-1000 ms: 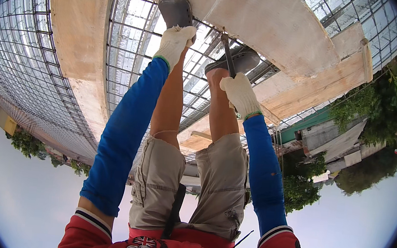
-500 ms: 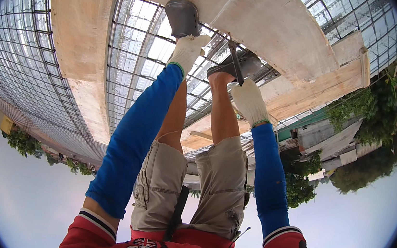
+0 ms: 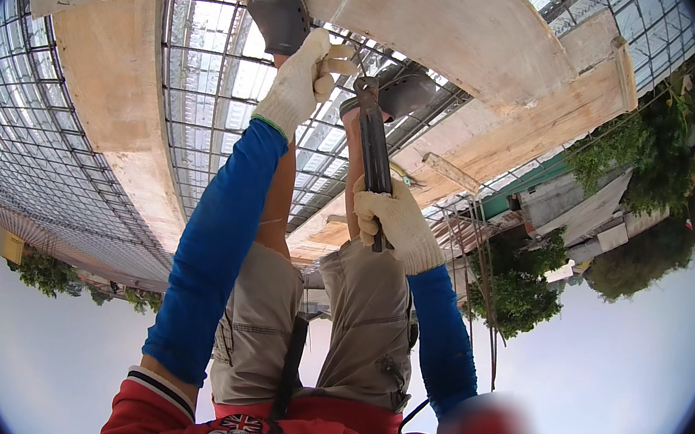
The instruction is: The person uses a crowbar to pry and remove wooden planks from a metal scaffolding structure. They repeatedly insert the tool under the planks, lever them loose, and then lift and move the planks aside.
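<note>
My right hand [image 3: 397,225], in a white knit glove, is wrapped round the dark handles of a pair of pincers [image 3: 376,144]. The head of the pincers points away from me, toward the steel bar grid [image 3: 208,92] by my right shoe. My left hand [image 3: 298,80], gloved the same way, is just left of that head, over the grid near my left shoe. Its fingers are bent toward the thumb; whatever they pinch is too thin to make out. Dark clogs [image 3: 278,19] are on my feet, by the bars and plywood.
Plywood sheets [image 3: 460,34] lie across the grid in front, with another board [image 3: 104,73] at left. Shiny ribbed sheeting shows beneath the bars. Several thin brownish rods or wires [image 3: 484,291] hang beside my right forearm. Trees [image 3: 634,145] and rooftops lie beyond the right edge.
My right hand has drawn back toward me, bringing the pincers up into fuller sight. My left hand has shifted slightly left and up, its fingers now showing. The whole view has shifted a little.
</note>
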Demonstrator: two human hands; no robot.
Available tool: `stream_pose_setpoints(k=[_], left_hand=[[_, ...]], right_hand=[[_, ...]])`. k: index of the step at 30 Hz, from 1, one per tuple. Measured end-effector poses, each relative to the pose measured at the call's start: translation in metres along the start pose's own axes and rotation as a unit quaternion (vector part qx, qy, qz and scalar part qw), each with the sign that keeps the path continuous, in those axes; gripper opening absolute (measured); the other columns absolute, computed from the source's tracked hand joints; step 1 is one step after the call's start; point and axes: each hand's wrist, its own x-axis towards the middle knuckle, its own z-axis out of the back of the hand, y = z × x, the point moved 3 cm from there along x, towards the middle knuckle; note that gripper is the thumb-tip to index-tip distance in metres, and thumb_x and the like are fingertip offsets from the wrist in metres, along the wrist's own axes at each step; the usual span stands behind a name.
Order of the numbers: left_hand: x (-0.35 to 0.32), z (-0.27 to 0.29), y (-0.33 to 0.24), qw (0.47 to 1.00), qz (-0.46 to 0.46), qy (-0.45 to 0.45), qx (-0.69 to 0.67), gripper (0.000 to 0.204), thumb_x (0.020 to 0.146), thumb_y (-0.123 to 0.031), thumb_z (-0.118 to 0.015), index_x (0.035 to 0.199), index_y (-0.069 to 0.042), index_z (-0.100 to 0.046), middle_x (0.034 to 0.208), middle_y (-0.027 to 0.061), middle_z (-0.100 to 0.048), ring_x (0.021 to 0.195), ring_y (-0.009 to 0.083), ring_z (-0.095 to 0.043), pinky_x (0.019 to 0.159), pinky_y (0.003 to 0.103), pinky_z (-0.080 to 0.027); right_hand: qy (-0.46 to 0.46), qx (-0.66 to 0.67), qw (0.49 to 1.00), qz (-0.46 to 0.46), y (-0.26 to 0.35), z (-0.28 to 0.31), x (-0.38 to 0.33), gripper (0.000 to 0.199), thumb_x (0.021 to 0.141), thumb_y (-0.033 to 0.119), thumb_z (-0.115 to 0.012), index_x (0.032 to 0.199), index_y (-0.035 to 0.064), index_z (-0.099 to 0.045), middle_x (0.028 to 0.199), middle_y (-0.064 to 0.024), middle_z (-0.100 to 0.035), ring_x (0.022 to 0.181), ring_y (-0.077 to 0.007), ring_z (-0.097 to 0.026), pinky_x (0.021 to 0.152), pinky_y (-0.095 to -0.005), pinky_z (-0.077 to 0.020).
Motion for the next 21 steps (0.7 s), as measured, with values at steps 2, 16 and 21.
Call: stream_pose_setpoints(k=[2, 16, 21], left_hand=[[0.000, -0.012, -0.001, 0.993, 0.004, -0.004, 0.117, 0.046, 0.108, -0.044, -0.060, 0.116, -0.001, -0.073, 0.083, 0.0045, -0.072, 0.050, 0.0036, -0.037, 0.043, 0.024, -0.023], [0.016, -0.036, -0.015, 0.985, -0.150, -0.062, 0.054, 0.034, 0.102, -0.041, -0.073, 0.090, -0.011, -0.066, 0.074, 0.0037, -0.062, 0.053, 0.0059, -0.037, 0.045, 0.026, -0.026], [-0.035, -0.067, -0.028, 0.970, -0.176, -0.033, 0.165, 0.045, 0.109, -0.048, -0.065, 0.101, -0.004, -0.069, 0.073, 0.0022, -0.060, 0.053, 0.0049, -0.040, 0.046, 0.023, -0.028]], right_hand=[[-0.001, -0.026, 1.000, -0.006, -0.003, 0.004, 0.003, 0.013, 0.091, 0.014, -0.068, 0.098, 0.0043, -0.062, 0.062, 0.0026, -0.051, 0.046, -0.0092, -0.049, 0.044, -0.0279, -0.0448], [0.097, -0.201, 0.967, 0.124, -0.041, 0.029, 0.029, 0.030, 0.090, 0.020, -0.070, 0.112, 0.0004, -0.066, 0.080, -0.0022, -0.062, 0.071, -0.0109, -0.055, 0.060, -0.0328, -0.0472], [0.097, 0.021, 0.994, 0.042, -0.053, 0.060, 0.056, 0.032, 0.089, 0.025, -0.075, 0.108, 0.0006, -0.069, 0.091, -0.0056, -0.072, 0.084, -0.0144, -0.070, 0.075, -0.0333, -0.0638]])
